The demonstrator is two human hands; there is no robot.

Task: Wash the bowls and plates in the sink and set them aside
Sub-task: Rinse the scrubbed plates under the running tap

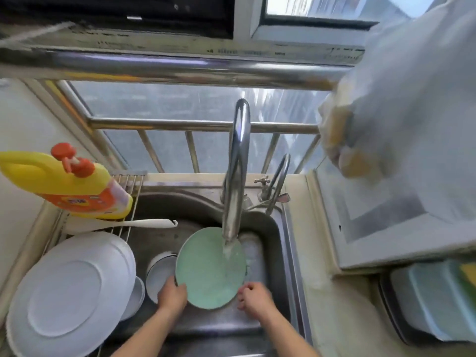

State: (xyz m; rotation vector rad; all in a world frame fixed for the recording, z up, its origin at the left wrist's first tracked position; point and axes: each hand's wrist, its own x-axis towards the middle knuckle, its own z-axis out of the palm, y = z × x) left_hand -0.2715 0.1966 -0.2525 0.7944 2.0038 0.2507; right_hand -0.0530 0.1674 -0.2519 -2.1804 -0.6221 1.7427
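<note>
Two bare hands work over the stainless steel sink [273,228], where a round pale green plate [206,274] stands tilted under the stream from the tall chrome tap [238,161]. The left hand [172,296] grips the plate's lower left rim, its fingers curled over the edge. The right hand [253,300] sits just beside the lower right rim with its fingers curled in; whether it touches the plate or holds a cloth I cannot tell. Behind the left hand a small white bowl [159,271] leans in the basin, not yet washed by the look of it. On the wire draining rack [128,191] at the left lie a large white oval plate [69,292], turned upside down, a white long-handled spoon [144,223] and a yellow detergent bottle with an orange cap [64,181].

The step in hand looks like rinsing the green plate. To do it well, I would keep the plate tipped so water runs off its lower edge into the basin, and turn it by the rim so the stream sweeps the whole face and then the back. Wet glaze is slippery, so a firm pinch with the thumb on one face and fingers on the other seems wise. Let it drip before carrying it to the rack, and keep it from knocking the tap or the bowl.
</note>
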